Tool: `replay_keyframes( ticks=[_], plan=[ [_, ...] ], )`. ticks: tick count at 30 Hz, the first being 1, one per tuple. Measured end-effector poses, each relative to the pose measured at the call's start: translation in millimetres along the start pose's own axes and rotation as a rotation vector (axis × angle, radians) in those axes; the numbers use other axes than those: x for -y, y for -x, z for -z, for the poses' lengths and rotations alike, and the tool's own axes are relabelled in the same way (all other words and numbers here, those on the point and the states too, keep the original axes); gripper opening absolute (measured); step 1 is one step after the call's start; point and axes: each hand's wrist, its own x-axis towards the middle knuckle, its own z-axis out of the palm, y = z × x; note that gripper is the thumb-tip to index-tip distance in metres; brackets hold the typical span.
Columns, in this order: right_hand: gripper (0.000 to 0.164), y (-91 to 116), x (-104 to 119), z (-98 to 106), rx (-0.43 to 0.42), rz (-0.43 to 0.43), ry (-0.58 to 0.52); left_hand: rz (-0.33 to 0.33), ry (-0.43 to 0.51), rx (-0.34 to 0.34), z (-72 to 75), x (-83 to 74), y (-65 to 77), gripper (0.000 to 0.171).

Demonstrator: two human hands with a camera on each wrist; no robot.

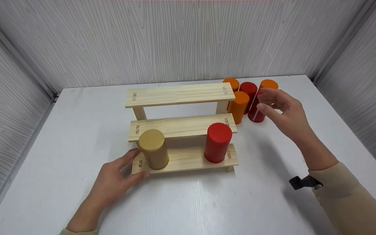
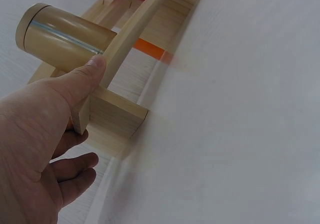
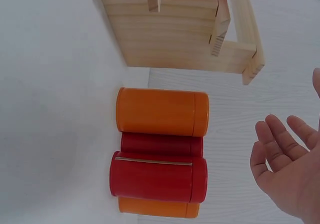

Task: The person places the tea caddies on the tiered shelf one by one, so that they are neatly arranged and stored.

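A three-tier wooden shelf rack [image 1: 180, 94] stands on the table. My left hand [image 1: 113, 181] grips the left end of its lowest board, thumb at the front edge and fingers behind. Just beside that hand, a gold canister [image 1: 157, 157] stands upright on the lowest board, and a red canister [image 1: 216, 150] stands at the board's right end. My right hand [image 1: 287, 114], fingers loosely bent and holding nothing, hangs beside a dark red canister [image 1: 256, 116] to the right of the rack. In the right wrist view, a gap separates its fingertips [image 3: 261, 129] from the red canister [image 3: 152, 178].
More canisters cluster by the rack's right side: a front orange one [image 1: 239, 106], a second dark red one [image 1: 248, 89], and orange ones at the back [image 1: 269, 84]. The white table [image 1: 191, 205] meets a wood-grain panel [image 1: 181, 39] behind, with side panels left and right.
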Motion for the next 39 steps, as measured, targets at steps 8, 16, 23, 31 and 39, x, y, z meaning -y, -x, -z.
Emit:
replay_keyframes(
  ticks=[8, 16, 23, 31, 39],
  plan=[
    [0.071, -9.0, -28.5, -17.3, 0.067, -0.209, 0.06, 0.017, 0.005, 0.01, 0.0, -0.4, 0.0, 0.076],
    [0.08, -17.5, -40.0, -34.6, 0.078, -0.266, 0.147, 0.032, 0.031, 0.017, 0.9, -2.3, -0.5, 0.075],
    [0.08, -28.0, -43.5, -49.1, 0.043, -0.27, 0.178, 0.019, 0.008, 0.013, 0.0, 0.3, -1.1, 0.077],
    [0.08, -34.3, -43.9, -61.8, -0.001, -0.302, 0.186, 0.02, 0.007, 0.011, -0.3, 1.3, -0.2, 0.077],
    [0.08, -38.0, -47.0, -71.1, -0.041, -0.282, 0.201, 0.014, 0.008, 0.006, -0.1, 2.7, 0.5, 0.077]
  ],
)
